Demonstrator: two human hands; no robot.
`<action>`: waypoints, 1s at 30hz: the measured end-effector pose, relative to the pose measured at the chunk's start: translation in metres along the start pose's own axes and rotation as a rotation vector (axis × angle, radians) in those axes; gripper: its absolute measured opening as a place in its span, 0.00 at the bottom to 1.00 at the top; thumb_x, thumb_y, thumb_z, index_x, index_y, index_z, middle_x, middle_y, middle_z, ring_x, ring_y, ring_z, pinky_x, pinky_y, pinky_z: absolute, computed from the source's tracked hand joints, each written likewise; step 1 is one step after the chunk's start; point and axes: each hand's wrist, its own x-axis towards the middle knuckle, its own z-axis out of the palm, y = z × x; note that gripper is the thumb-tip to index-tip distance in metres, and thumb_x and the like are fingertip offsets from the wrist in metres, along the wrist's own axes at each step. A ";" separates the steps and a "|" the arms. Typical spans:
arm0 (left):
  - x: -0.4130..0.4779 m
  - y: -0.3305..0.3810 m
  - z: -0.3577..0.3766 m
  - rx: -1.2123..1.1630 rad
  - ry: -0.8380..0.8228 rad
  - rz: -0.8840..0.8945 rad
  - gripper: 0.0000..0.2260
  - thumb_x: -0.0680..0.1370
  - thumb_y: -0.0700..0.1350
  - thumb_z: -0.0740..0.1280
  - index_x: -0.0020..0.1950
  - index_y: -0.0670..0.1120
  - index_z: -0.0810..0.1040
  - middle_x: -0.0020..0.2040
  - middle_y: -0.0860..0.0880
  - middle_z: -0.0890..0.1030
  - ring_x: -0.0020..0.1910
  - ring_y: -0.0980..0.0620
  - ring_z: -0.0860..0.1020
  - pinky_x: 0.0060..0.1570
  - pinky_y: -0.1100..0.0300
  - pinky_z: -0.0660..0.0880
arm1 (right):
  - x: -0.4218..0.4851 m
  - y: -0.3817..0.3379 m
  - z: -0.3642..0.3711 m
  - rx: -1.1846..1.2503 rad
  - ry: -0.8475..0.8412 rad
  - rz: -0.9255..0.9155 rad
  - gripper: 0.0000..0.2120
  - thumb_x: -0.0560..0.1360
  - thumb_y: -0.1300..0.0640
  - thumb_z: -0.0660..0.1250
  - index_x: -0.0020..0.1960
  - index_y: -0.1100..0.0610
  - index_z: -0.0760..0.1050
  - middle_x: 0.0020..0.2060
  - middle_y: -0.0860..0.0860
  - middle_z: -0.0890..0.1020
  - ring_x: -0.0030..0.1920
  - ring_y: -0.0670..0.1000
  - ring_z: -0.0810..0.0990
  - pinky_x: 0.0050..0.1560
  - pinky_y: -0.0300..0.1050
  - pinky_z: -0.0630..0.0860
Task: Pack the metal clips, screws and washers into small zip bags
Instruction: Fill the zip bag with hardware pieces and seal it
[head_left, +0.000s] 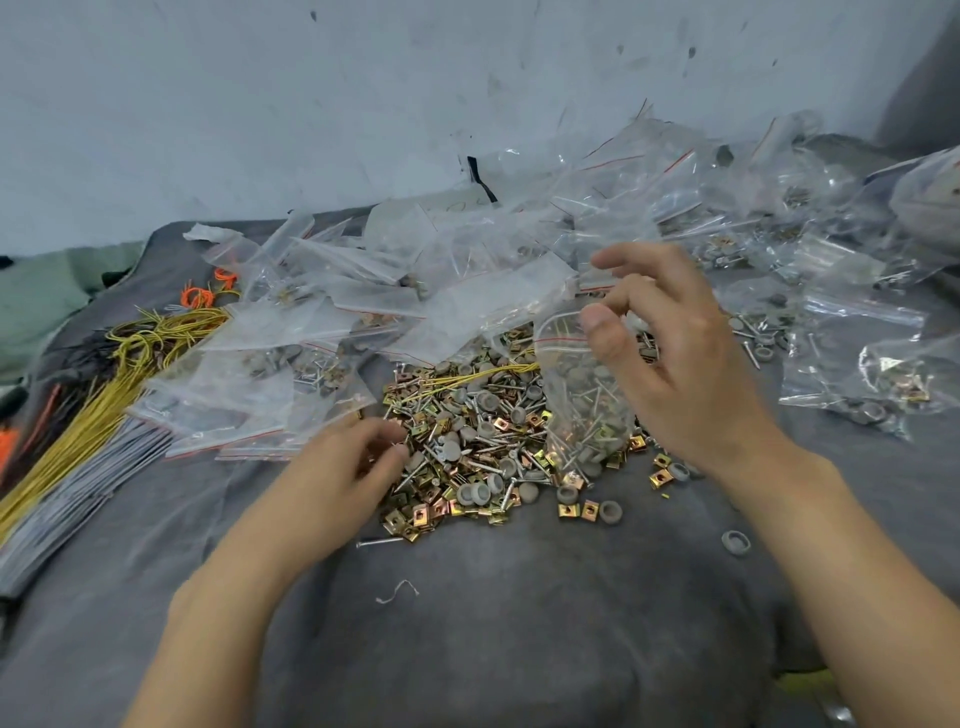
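Presently I read mid-fill: right hand (670, 353) pinches the part-filled zip bag (582, 400) over the hardware pile (467, 447), right side. Left hand (343, 467) curls into its left edge; hold unclear. Next: carry pieces to the bag's mouth.

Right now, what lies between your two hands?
Head view: the loose pile of clips, screws and washers, plus the part-filled zip bag the right hand holds.

Bare grey cloth (467, 634) in front lies open. A heap of brass clips, screws and grey washers (467, 447) fills the middle — clear plastic zip bags (337, 296) crowd behind it.
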 end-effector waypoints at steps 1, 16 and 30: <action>0.000 -0.001 0.002 0.004 -0.034 0.008 0.05 0.80 0.53 0.64 0.56 0.59 0.75 0.50 0.57 0.75 0.46 0.58 0.74 0.45 0.66 0.66 | 0.000 -0.001 0.001 -0.023 0.017 -0.020 0.18 0.83 0.44 0.59 0.44 0.56 0.76 0.62 0.52 0.76 0.61 0.53 0.75 0.60 0.55 0.72; 0.025 -0.004 0.015 0.129 0.035 -0.186 0.16 0.83 0.48 0.60 0.70 0.48 0.72 0.64 0.45 0.72 0.61 0.43 0.76 0.62 0.47 0.73 | 0.006 -0.013 0.014 0.065 0.026 0.076 0.19 0.79 0.48 0.66 0.33 0.58 0.71 0.53 0.44 0.81 0.56 0.49 0.77 0.58 0.35 0.67; 0.023 0.000 0.008 -0.238 0.199 -0.075 0.07 0.77 0.50 0.71 0.45 0.55 0.73 0.40 0.53 0.80 0.38 0.54 0.77 0.36 0.62 0.71 | 0.006 -0.012 0.015 0.212 0.004 0.138 0.19 0.79 0.56 0.67 0.32 0.59 0.67 0.50 0.44 0.84 0.53 0.46 0.82 0.56 0.45 0.76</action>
